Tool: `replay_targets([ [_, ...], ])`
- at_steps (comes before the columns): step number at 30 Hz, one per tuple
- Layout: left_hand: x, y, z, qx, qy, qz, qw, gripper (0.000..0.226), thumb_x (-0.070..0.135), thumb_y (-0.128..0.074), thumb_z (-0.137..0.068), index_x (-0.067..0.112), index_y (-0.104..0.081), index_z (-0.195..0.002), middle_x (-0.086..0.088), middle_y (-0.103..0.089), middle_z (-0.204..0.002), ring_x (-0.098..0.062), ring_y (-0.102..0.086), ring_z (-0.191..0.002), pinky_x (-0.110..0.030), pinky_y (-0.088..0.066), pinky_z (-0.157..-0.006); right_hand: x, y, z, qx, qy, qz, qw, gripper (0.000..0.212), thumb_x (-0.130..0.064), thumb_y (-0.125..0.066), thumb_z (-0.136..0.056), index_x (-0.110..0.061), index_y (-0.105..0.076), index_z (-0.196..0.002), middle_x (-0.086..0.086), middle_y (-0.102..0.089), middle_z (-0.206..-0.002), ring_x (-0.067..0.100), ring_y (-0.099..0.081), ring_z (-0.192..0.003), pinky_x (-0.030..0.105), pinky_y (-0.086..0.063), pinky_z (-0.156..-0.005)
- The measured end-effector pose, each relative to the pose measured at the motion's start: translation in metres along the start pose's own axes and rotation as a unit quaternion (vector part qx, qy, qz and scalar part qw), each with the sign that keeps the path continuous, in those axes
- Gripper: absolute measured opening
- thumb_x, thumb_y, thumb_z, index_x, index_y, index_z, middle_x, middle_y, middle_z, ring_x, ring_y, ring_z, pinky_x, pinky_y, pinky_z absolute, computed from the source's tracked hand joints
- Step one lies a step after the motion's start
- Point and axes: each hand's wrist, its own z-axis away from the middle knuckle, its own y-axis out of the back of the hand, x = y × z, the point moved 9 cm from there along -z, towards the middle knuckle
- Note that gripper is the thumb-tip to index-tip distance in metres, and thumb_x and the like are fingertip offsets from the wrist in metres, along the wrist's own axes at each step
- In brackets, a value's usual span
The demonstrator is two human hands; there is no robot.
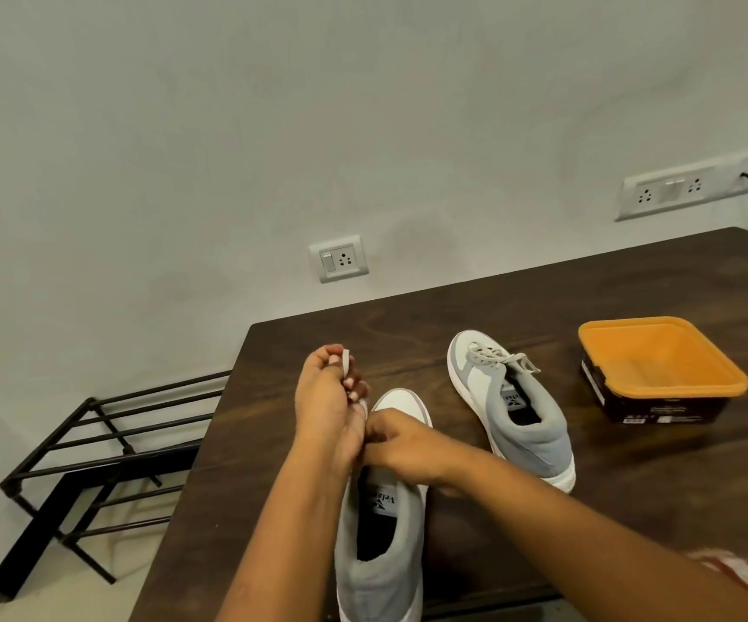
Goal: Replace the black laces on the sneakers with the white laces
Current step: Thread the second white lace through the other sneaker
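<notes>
Near sneaker (381,531), one of two on the counter (542,298) beside one orange tub (659,365), lies under both hands: left hand (327,397) raised, pinching one white lace (345,356); right hand (401,446) curled at its eyelets, grip hidden. Far sneaker (516,406) is white-laced.

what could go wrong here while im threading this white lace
1. The left hand pinches the white lace near its tip; a hard pull could slip it free or leave the ends uneven.
2. The near sneaker sits at the table's front edge; tugging may drag it off.
3. The right hand covers the eyelets, so a skipped hole might go unnoticed.
</notes>
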Motion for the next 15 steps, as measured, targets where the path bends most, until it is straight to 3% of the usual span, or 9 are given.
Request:
replay_targets([
  [3,0.018,0.024,-0.007,0.059,-0.048,-0.052,0.996,0.030,0.000,-0.031,-0.098,0.016,-0.050,-0.082,-0.003,-0.042,-0.069,-0.007,-0.033,-0.047,-0.015,-0.029,-0.035,-0.008,0.021,0.003,0.021,0.001,0.004,1.000,0.026,-0.012,-0.051,-0.097,-0.019,-0.064,-0.076,-0.008,-0.061,-0.065,-0.004,-0.054,-0.057,0.010,-0.041,-0.060],
  [6,0.040,0.058,-0.020,0.121,-0.106,-0.261,0.952,0.022,0.011,-0.035,-0.100,0.020,-0.052,-0.088,-0.010,-0.051,-0.085,-0.014,-0.041,-0.061,-0.025,-0.037,-0.052,-0.002,0.052,0.009,0.046,-0.015,0.029,0.998,0.026,-0.020,-0.048,-0.100,-0.019,-0.068,-0.085,-0.010,-0.056,-0.060,-0.001,-0.051,-0.056,0.011,-0.042,-0.059],
  [9,0.032,0.071,-0.036,0.079,-0.070,-0.505,0.857,0.017,0.018,-0.043,-0.098,0.015,-0.059,-0.102,-0.018,-0.059,-0.111,-0.028,-0.054,-0.089,-0.034,-0.043,-0.078,0.007,0.073,0.012,0.086,-0.038,0.060,0.994,0.028,-0.023,-0.049,-0.099,-0.021,-0.068,-0.080,-0.011,-0.053,-0.057,0.002,-0.049,-0.053,0.015,-0.042,-0.059],
  [11,0.019,0.067,-0.038,0.035,-0.052,-0.668,0.741,0.026,0.028,-0.048,-0.096,0.012,-0.060,-0.114,-0.018,-0.050,-0.129,-0.032,-0.046,-0.119,-0.035,-0.036,-0.099,0.010,0.083,0.012,0.128,-0.045,0.146,0.980,0.026,-0.027,-0.053,-0.097,-0.020,-0.071,-0.079,-0.014,-0.053,-0.051,0.000,-0.045,-0.048,0.010,-0.035,-0.052],
  [12,0.021,0.056,-0.034,0.021,-0.098,-0.697,0.710,0.029,0.031,-0.050,-0.095,0.013,-0.059,-0.116,-0.016,-0.044,-0.135,-0.032,-0.038,-0.126,-0.035,-0.031,-0.104,0.010,0.083,0.010,0.139,-0.045,0.182,0.972,0.025,-0.029,-0.056,-0.095,-0.020,-0.072,-0.078,-0.018,-0.053,-0.048,-0.001,-0.045,-0.046,0.010,-0.033,-0.048],
  [13,0.025,0.039,-0.026,-0.002,-0.167,-0.685,0.709,0.028,0.030,-0.051,-0.095,0.014,-0.060,-0.115,-0.012,-0.042,-0.134,-0.029,-0.037,-0.128,-0.033,-0.030,-0.104,0.009,0.082,0.008,0.146,-0.044,0.203,0.967,0.025,-0.031,-0.058,-0.093,-0.021,-0.072,-0.077,-0.022,-0.053,-0.047,-0.003,-0.046,-0.047,0.010,-0.032,-0.047],
  [15,0.029,-0.001,-0.002,-0.104,-0.287,-0.598,0.741,0.019,0.025,-0.053,-0.094,0.017,-0.062,-0.109,0.001,-0.051,-0.118,-0.015,-0.048,-0.115,-0.018,-0.038,-0.091,0.008,0.076,0.004,0.162,-0.045,0.225,0.960,0.026,-0.036,-0.061,-0.090,-0.026,-0.066,-0.067,-0.015,-0.052,-0.050,-0.003,-0.047,-0.051,0.013,-0.030,-0.048],
])
